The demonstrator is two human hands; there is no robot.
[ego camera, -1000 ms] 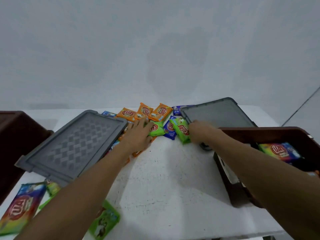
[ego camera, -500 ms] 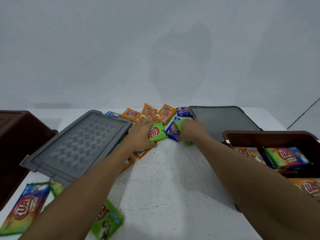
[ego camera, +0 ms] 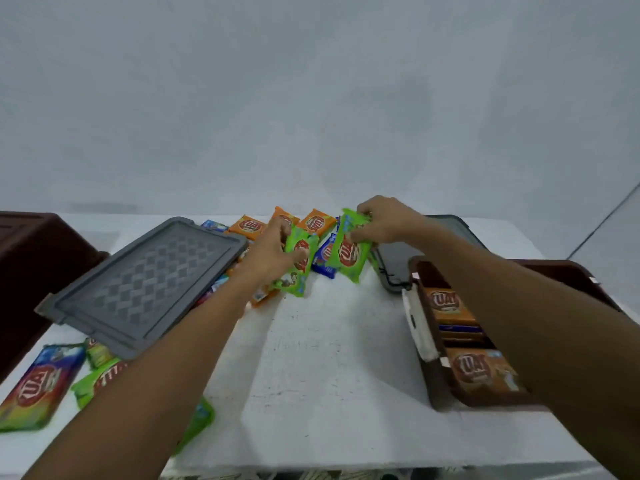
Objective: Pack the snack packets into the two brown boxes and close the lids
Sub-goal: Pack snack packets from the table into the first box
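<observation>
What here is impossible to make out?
Head view only:
- Left brown box: inside hidden by its wall and the frame's left edge.
- Right brown box: right forearm hides part of its contents.
- Green packet near the table edge: left forearm half covers it.
- Packet print: blurred.

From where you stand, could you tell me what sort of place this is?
Probably a plain packing station: a white table against a bare wall, snack packets scattered on it, and a brown box partly filled.
</observation>
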